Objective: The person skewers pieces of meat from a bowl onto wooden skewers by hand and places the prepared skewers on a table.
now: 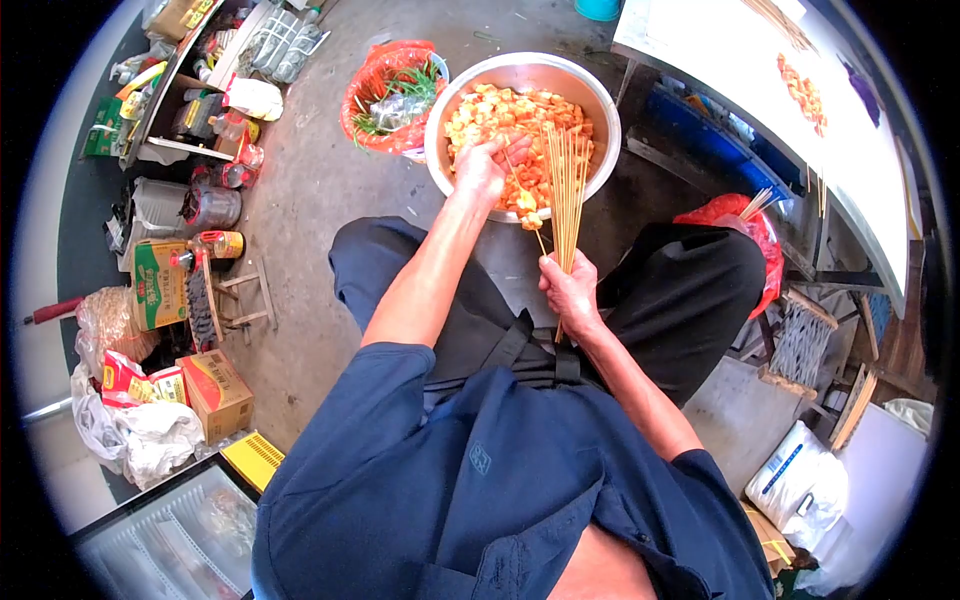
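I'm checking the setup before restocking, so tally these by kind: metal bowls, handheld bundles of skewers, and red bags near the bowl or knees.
Metal bowl: 1
Bundle of skewers: 1
Red bags: 2, the left bag and the right bag
Total: 4

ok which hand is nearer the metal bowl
Left. The left hand is over the metal bowl; the right hand is outside its rim, closer to the body, gripping a bundle of thin sticks.
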Demonstrator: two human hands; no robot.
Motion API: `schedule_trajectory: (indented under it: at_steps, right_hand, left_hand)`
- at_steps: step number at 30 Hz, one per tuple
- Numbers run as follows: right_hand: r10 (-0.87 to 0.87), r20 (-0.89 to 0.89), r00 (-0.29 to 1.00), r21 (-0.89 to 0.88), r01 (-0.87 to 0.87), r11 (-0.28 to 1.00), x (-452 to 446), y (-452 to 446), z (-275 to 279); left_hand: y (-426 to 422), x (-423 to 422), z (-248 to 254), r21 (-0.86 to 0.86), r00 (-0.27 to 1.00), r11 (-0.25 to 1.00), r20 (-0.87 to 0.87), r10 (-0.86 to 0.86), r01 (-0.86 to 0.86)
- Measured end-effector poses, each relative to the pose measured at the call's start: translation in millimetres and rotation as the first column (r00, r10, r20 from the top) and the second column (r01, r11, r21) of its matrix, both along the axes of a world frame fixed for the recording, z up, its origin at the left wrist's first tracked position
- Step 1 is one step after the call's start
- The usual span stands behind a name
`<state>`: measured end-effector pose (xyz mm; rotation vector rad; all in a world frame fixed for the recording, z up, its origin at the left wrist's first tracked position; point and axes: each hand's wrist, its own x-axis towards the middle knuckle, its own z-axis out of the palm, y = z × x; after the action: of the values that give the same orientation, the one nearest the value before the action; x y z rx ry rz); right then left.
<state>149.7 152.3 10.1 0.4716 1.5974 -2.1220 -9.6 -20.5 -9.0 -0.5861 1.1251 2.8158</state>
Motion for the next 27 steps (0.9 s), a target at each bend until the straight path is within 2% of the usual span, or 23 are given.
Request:
schedule_trajectory:
  at_steps: [3, 5, 7, 12, 13, 14, 18, 21, 23, 24, 25, 27]
  right_hand:
    - [0.009, -0.032, 0.999, 0.056, -0.007, 0.998, 1, -1, -4]
    - [-0.014, -0.115, 0.993, 0.096, 0.025, 0.995, 4, -2, -11]
    - [-0.011, -0.133, 0.991, 0.112, 0.026, 0.993, 6, -3, -13]
    - [0.007, -0.167, 0.986, 0.141, 0.017, 0.99, 7, -3, -9]
    - [-0.028, -0.14, 0.99, 0.104, 0.043, 0.994, 4, -3, -5]
    - [-0.061, -0.112, 0.992, 0.068, 0.069, 0.995, 1, -3, -2]
    - [-0.033, -0.064, 0.997, 0.062, 0.037, 0.997, -6, 2, 0]
    - [-0.037, -0.051, 0.998, 0.075, 0.04, 0.996, -9, -4, 0]
    - [-0.052, 0.04, 0.998, 0.005, 0.052, 0.999, -7, -4, 6]
    - [-0.068, 0.028, 0.997, -0.006, 0.068, 0.998, -9, -4, 5]
    - [-0.068, 0.031, 0.997, -0.006, 0.068, 0.998, -9, -4, 6]
    - [-0.088, 0.074, 0.993, -0.043, 0.092, 0.995, -12, -5, 8]
  left_hand:
    - [-2, -3, -9, 0.017, 0.999, 1.0, 0.051, -0.011, 0.01]
    - [1, -1, -11, 0.014, 0.997, 1.0, 0.077, -0.01, 0.009]
    - [2, 0, -15, -0.093, 0.993, 0.993, 0.098, -0.065, 0.074]
    - [13, 10, -6, -0.126, 0.982, 0.981, 0.13, -0.134, 0.15]
    - [18, 15, -2, -0.164, 0.978, 0.968, 0.121, -0.171, 0.19]
    - [26, 24, -2, -0.165, 0.987, 0.973, 0.048, -0.154, 0.16]
    - [25, 24, 0, -0.018, 0.984, 0.986, 0.074, -0.161, 0.163]
    - [26, 22, 3, -0.054, 0.987, 0.986, 0.02, -0.16, 0.16]
    - [29, 25, 6, -0.129, 0.986, 0.977, 0.029, -0.167, 0.17]
    - [28, 23, 3, -0.059, 0.98, 0.979, -0.027, -0.196, 0.195]
    - [30, 24, 0, -0.058, 0.98, 0.979, -0.025, -0.197, 0.195]
    - [33, 25, -3, -0.16, 0.985, 0.972, 0.02, -0.17, 0.171]
